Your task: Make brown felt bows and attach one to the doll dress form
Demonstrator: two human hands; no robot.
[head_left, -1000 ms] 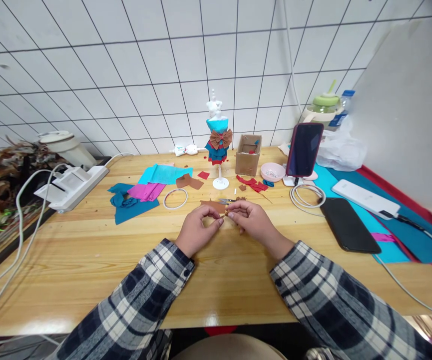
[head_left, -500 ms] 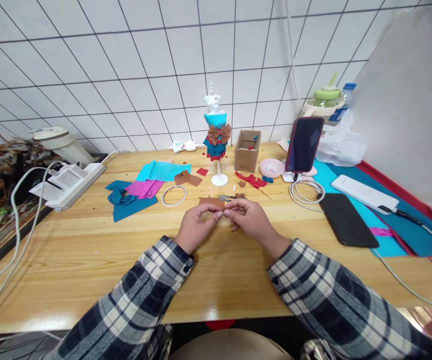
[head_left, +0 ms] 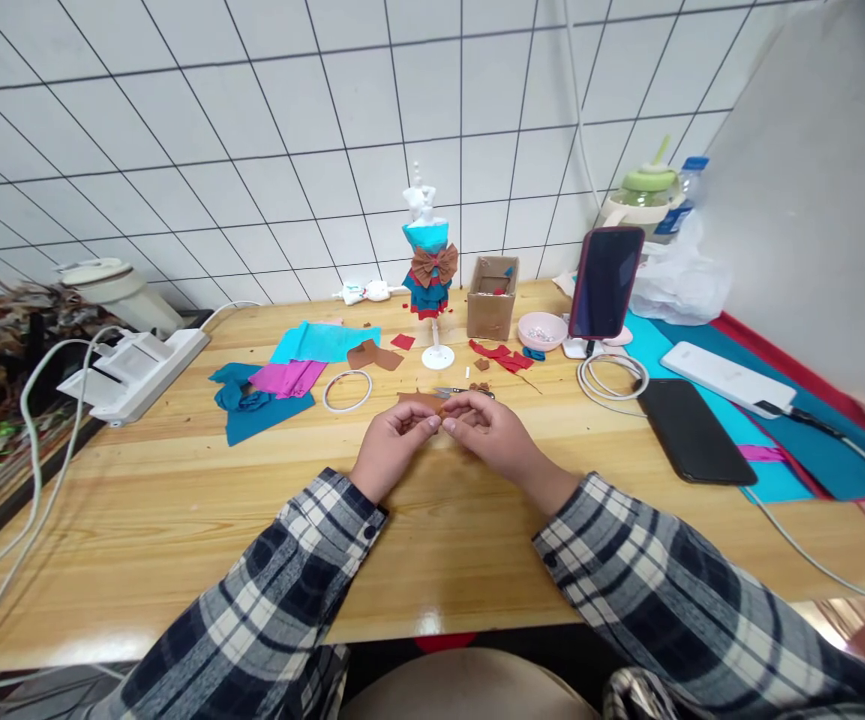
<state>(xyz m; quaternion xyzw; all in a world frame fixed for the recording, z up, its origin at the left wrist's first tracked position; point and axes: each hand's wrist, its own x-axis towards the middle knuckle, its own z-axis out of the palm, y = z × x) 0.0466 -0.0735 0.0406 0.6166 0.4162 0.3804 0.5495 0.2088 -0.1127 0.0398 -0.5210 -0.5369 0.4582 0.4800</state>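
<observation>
My left hand (head_left: 392, 447) and my right hand (head_left: 498, 437) meet above the table, fingertips pinched together. Between them shows a small strip of brown crepe paper (head_left: 442, 411), mostly hidden by the fingers. Just beyond the hands lie a larger brown crepe paper piece (head_left: 418, 398) and small thread snips (head_left: 450, 391). Farther back, a white miniature dress form (head_left: 418, 205) stands upright on a round base. It wears a turquoise top, a brown bow (head_left: 434, 266) at the waist and a blue skirt edged in red.
To the left lie blue, pink and turquoise paper (head_left: 327, 342) and a roll of tape (head_left: 347, 391). A cardboard box (head_left: 490, 312), pink bowl (head_left: 542, 331), propped phone (head_left: 607, 283), coiled cable (head_left: 612, 380) and black phone (head_left: 696, 432) are to the right. A power strip (head_left: 136, 375) sits far left.
The fingertips have shifted slightly, and a bit of brown paper now shows more between them. The camera view has moved a little; the things on the table stay put.
</observation>
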